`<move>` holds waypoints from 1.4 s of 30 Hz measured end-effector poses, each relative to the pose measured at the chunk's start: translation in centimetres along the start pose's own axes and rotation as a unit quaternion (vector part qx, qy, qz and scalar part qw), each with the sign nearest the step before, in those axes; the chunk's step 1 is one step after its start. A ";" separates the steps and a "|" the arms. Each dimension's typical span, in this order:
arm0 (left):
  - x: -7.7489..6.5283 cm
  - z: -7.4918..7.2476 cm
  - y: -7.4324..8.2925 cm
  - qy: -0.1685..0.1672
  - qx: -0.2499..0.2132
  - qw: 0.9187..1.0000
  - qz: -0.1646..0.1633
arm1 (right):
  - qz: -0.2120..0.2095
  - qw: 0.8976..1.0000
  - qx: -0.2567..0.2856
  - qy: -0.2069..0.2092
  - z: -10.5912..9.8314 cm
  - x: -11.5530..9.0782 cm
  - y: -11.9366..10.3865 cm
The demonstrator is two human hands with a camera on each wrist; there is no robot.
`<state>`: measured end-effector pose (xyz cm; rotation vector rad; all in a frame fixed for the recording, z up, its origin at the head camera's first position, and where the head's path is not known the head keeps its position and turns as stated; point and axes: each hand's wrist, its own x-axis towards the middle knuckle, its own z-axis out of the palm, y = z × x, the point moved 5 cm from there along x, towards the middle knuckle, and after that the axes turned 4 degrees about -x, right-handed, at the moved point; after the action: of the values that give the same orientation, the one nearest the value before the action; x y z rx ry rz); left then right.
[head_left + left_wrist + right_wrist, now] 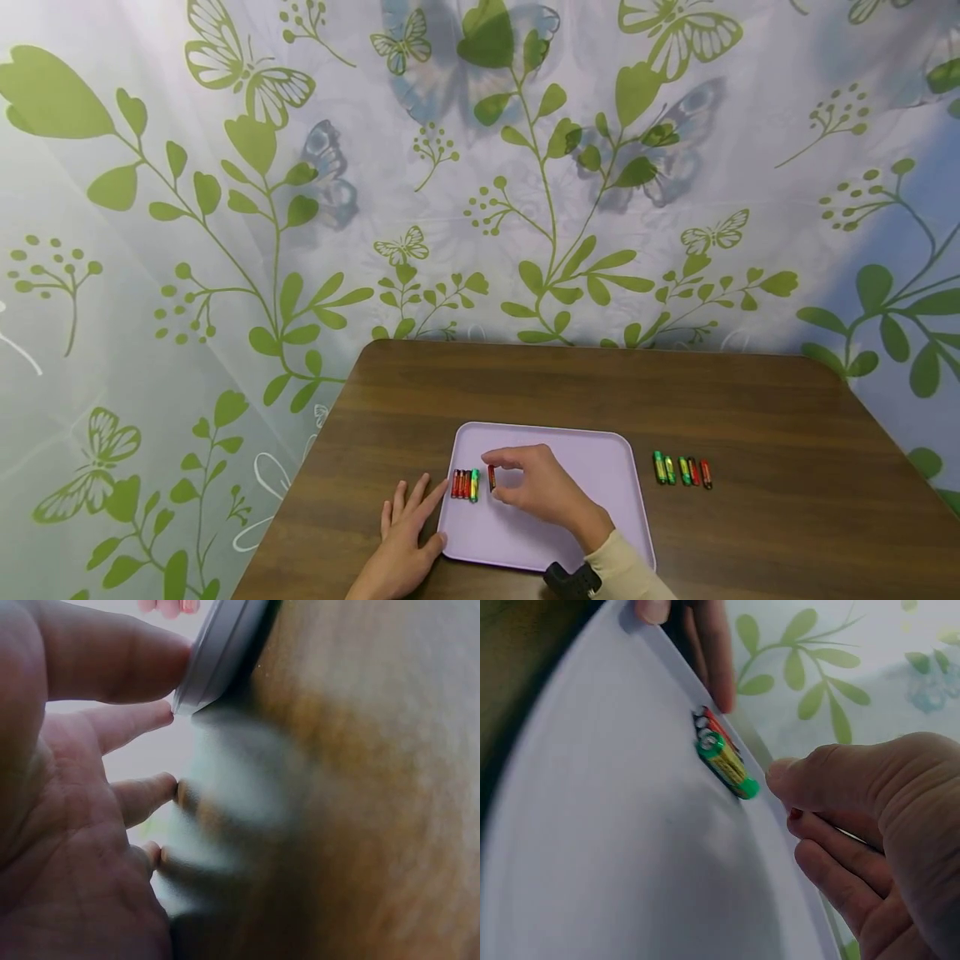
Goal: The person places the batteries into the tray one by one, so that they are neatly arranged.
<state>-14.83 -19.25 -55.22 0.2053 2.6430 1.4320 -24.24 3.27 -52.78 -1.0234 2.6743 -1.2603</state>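
Note:
Over the lilac tray (525,542), my right hand (543,492) pinches a small red-and-dark battery (492,477) upright between thumb and fingers. Just left of it, a green-and-yellow battery (474,486) stands side by side with several red batteries (460,484) along the tray's left edge. In the right wrist view the green battery (727,766) hides most of that row, and only a bit of red shows under my thumb. My left hand (405,537) lies at the tray's left side, fingers spread; its thumb touches the rim (214,664) in the left wrist view.
To the right of the tray, several green and red batteries (684,470) lie in a loose row on the brown wooden table (787,517). A curtain (480,167) with leaf and butterfly prints hangs behind the table's far edge. My right wrist wears a black strap (572,581).

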 end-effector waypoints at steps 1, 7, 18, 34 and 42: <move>0.0 0.0 0.0 0.000 0.000 1.000 0.000 | -0.002 1.000 0.001 -0.001 0.3 0.1 0.0; -0.1 0.0 0.0 0.002 0.002 1.000 0.002 | -0.007 1.000 -0.002 0.001 1.7 0.2 -0.2; -0.1 0.1 -0.1 0.001 -0.002 1.000 0.006 | -0.009 0.998 -0.062 0.015 2.8 0.4 -0.9; -0.1 0.1 -0.1 0.004 0.002 1.000 0.005 | -0.026 0.996 -0.076 0.043 2.8 0.1 -1.5; -0.2 0.2 0.1 0.003 0.000 1.000 0.005 | -0.005 0.994 -0.088 0.060 2.0 -0.5 -0.3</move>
<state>-14.61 -19.12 -55.25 0.2161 2.6502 1.4376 -23.10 2.09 -54.03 -1.0113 2.9198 -1.1374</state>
